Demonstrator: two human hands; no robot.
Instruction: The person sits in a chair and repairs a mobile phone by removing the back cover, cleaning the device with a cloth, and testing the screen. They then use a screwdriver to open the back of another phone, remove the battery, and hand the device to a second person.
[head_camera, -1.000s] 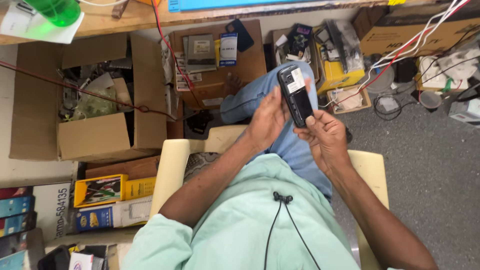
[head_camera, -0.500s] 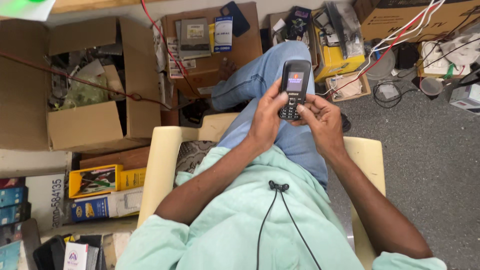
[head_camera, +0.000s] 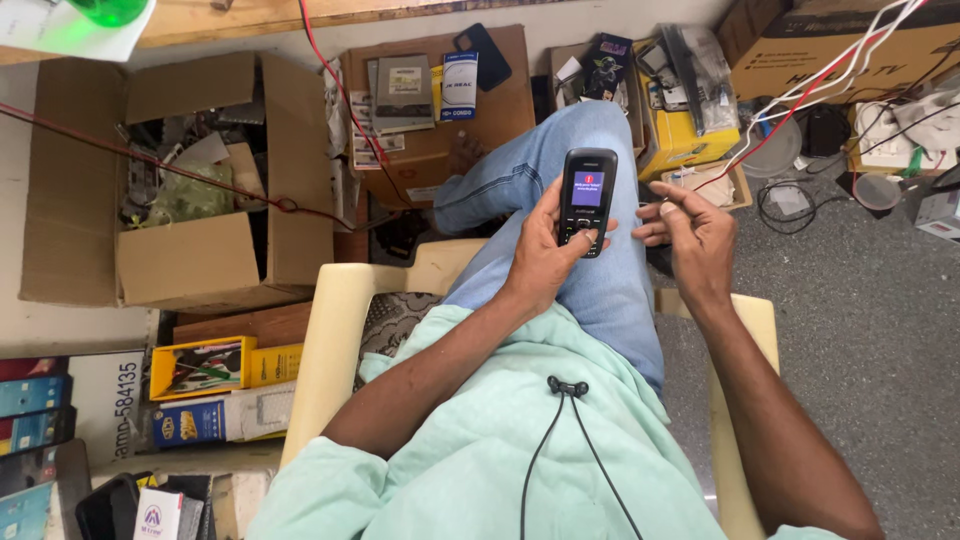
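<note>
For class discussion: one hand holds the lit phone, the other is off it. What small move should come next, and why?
Probably press a key with the left hand's thumb: it rests on the keypad of the phone, whose screen is lit, while the right hand hangs open beside it.

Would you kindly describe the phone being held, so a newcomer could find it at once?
Start at the cream plastic chair and follow the blue-jeaned knee upward. Above it, the left hand grips a small black keypad phone. Only its screen is lit.

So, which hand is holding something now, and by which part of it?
The left hand holds a small black keypad phone by its lower half, thumb on the keys, lit screen facing up. The right hand is beside it, open, holding nothing.
</note>
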